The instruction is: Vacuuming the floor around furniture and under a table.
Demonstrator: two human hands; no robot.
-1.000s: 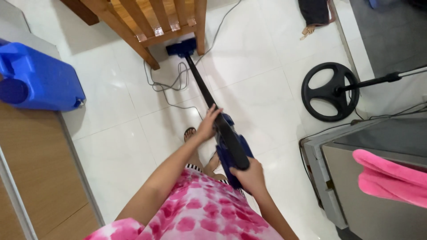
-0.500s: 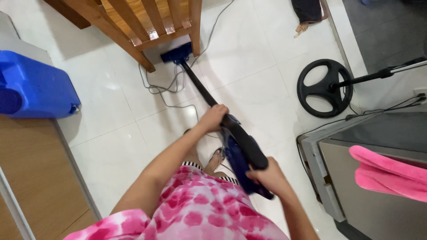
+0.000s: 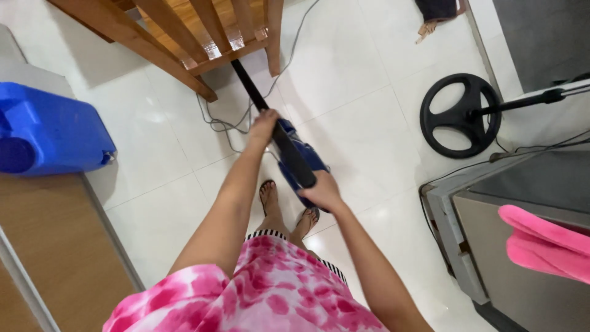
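Note:
I hold a blue and black stick vacuum cleaner [image 3: 294,157] in both hands over a white tiled floor. My left hand [image 3: 263,125] grips the black tube near the top of the blue body. My right hand [image 3: 321,192] is closed on the black handle at the rear end. The tube [image 3: 244,79] runs forward under a wooden chair [image 3: 203,34], where the cleaning head is hidden by the chair's rails. A grey power cord [image 3: 228,126] lies in loops on the tiles beside the tube.
A blue plastic container [image 3: 46,132] lies at the left next to a wooden panel [image 3: 49,246]. A black round fan base [image 3: 460,115] with a pole is at the right. A grey cabinet [image 3: 510,246] with a pink cloth [image 3: 547,243] stands at the lower right.
I have pushed the vacuum forward, arms now stretched out. The blue cleaning head, visible at the chair's leg before, has gone under the chair and out of sight.

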